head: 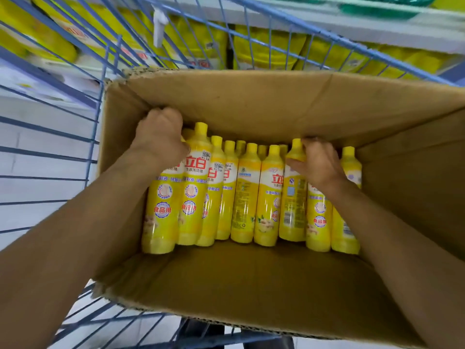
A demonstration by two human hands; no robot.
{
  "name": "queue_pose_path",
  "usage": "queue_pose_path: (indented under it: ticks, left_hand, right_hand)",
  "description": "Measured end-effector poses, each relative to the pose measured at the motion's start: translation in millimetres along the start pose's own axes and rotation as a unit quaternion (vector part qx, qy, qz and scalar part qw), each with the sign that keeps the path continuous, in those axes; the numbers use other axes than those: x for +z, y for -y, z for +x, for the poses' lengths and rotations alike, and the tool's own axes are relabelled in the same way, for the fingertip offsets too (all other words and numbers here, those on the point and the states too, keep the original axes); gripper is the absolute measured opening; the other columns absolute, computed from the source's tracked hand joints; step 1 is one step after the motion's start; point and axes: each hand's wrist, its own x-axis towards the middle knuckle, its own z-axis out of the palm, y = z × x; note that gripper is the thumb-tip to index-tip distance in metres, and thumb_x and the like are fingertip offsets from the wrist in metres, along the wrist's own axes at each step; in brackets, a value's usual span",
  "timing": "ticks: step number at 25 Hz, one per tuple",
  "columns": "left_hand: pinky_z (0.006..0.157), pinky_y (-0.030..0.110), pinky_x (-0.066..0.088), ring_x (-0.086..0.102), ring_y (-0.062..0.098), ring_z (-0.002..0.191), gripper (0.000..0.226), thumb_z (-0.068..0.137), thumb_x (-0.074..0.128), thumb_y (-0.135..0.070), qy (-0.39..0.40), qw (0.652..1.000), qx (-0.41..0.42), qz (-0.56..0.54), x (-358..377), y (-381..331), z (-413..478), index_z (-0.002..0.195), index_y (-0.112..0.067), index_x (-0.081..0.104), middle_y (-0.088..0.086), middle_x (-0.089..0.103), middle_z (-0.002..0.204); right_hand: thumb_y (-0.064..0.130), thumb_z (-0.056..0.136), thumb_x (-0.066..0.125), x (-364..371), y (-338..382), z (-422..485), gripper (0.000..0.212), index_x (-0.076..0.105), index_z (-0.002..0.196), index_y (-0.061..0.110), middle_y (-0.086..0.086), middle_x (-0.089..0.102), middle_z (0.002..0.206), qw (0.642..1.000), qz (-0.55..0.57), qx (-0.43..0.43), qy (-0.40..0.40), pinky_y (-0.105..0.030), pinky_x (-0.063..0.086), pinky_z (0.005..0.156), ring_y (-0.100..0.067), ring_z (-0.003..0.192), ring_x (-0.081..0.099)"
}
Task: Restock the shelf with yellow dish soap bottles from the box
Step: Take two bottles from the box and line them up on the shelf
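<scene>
An open cardboard box (251, 102) holds several upright yellow dish soap bottles (245, 187) with yellow caps, packed in rows along its far side. My left hand (161, 137) is down in the box's left corner, its fingers curled round the top of the leftmost bottle (161, 210). My right hand (319, 162) grips the neck of a bottle (293, 197) toward the right, which stands slightly higher than its neighbours. The near half of the box floor (239, 273) is bare cardboard.
The box sits in a blue wire cart (83, 96) whose bars rise behind and to the left. Beyond the cart, a white shelf (314, 23) carries yellow refill pouches (264, 49). Pale floor tiles show at the left.
</scene>
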Motion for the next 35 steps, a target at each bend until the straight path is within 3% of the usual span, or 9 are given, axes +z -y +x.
queue_pose_path:
  ticks: [11, 14, 18, 21, 23, 27, 29, 32, 35]
  left_hand:
    - [0.098, 0.038, 0.053, 0.065, 0.018, 0.109, 0.068, 0.061, 0.095, -0.025, 0.091, 0.953, -0.006, -0.289, 17, 33, 2, 0.124, -0.019, 0.067, 0.004, 0.068, 0.116]
    - [0.09, 0.036, 0.055, 0.068, 0.021, 0.106, 0.079, 0.054, 0.091, -0.033, 0.131, 0.929, -0.006, -0.346, 23, 39, 0, 0.128, -0.026, 0.064, 0.01, 0.069, 0.115]
    - [0.092, 0.038, 0.056, 0.071, 0.025, 0.103, 0.075, 0.061, 0.095, -0.022, 0.16, 0.915, -0.002, -0.371, 26, 40, -5, 0.129, -0.025, 0.064, 0.014, 0.071, 0.111]
    - [0.099, 0.042, 0.055, 0.07, 0.021, 0.107, 0.091, 0.047, 0.1, -0.035, 0.179, 0.915, -0.013, -0.361, 32, 44, -4, 0.129, -0.021, 0.065, 0.01, 0.071, 0.118]
    - [0.101, 0.043, 0.054, 0.07, 0.02, 0.108, 0.082, 0.051, 0.098, -0.036, 0.189, 0.919, -0.013, -0.346, 38, 44, -4, 0.124, -0.014, 0.068, 0.007, 0.073, 0.116]
    - [0.097, 0.047, 0.056, 0.071, 0.029, 0.101, 0.038, 0.075, 0.085, -0.009, 0.195, 0.905, 0.003, -0.378, 41, 35, -10, 0.11, -0.004, 0.071, 0.02, 0.074, 0.106]
    - [0.091, 0.045, 0.057, 0.068, 0.028, 0.092, 0.038, 0.076, 0.084, -0.007, 0.193, 0.898, -0.002, -0.396, 43, 33, -13, 0.111, -0.002, 0.068, 0.025, 0.071, 0.104]
    - [0.075, 0.034, 0.054, 0.065, 0.018, 0.077, 0.06, 0.066, 0.094, -0.023, 0.231, 0.909, 0.044, -0.343, 59, 28, -26, 0.117, -0.008, 0.067, 0.011, 0.071, 0.087]
    - [0.064, 0.029, 0.048, 0.061, 0.012, 0.064, 0.052, 0.067, 0.092, -0.032, 0.223, 0.909, 0.064, -0.346, 80, 21, -42, 0.109, -0.012, 0.068, 0.0, 0.067, 0.07]
  right_hand:
    - [0.043, 0.079, 0.081, 13, -2, -22, 0.062, 0.06, 0.128, 0.012, -0.018, 0.064, 0.123, 0.999, 0.038, 0.009, -0.031, -0.041, 0.048, 0.089, -0.04, 0.112, 0.061]
    - [0.046, 0.072, 0.084, 21, -6, -35, 0.061, 0.064, 0.121, 0.014, -0.014, 0.066, 0.115, 0.994, 0.098, 0.022, -0.038, -0.041, 0.053, 0.086, -0.036, 0.104, 0.064]
    - [0.045, 0.064, 0.089, 26, -8, -46, 0.053, 0.064, 0.098, 0.012, -0.011, 0.066, 0.106, 0.989, 0.134, 0.046, -0.03, -0.043, 0.054, 0.084, -0.032, 0.099, 0.065]
    - [0.047, 0.062, 0.09, 24, -10, -45, 0.054, 0.063, 0.095, 0.014, -0.01, 0.068, 0.108, 0.99, 0.123, 0.063, 0.008, -0.044, 0.054, 0.086, -0.031, 0.102, 0.065]
    - [0.048, 0.064, 0.09, 20, -11, -43, 0.061, 0.063, 0.107, 0.013, -0.011, 0.067, 0.117, 0.993, 0.09, 0.06, 0.048, -0.043, 0.053, 0.091, -0.032, 0.11, 0.063]
    - [0.035, 0.072, 0.089, 23, -11, -52, 0.074, 0.051, 0.132, 0.013, -0.013, 0.064, 0.123, 0.99, 0.102, 0.064, 0.077, -0.04, 0.051, 0.093, -0.035, 0.117, 0.059]
    - [0.033, 0.072, 0.089, 26, -13, -59, 0.08, 0.048, 0.137, 0.014, -0.012, 0.063, 0.127, 0.984, 0.146, 0.08, 0.067, -0.037, 0.05, 0.093, -0.033, 0.12, 0.059]
    - [0.036, 0.066, 0.092, 26, -17, -63, 0.086, 0.052, 0.139, 0.014, -0.01, 0.063, 0.133, 0.981, 0.171, 0.072, 0.064, -0.039, 0.05, 0.099, -0.029, 0.123, 0.059]
    - [0.035, 0.065, 0.093, 26, -19, -66, 0.074, 0.059, 0.128, 0.014, -0.01, 0.066, 0.124, 0.98, 0.174, 0.067, 0.067, -0.042, 0.053, 0.096, -0.028, 0.117, 0.062]
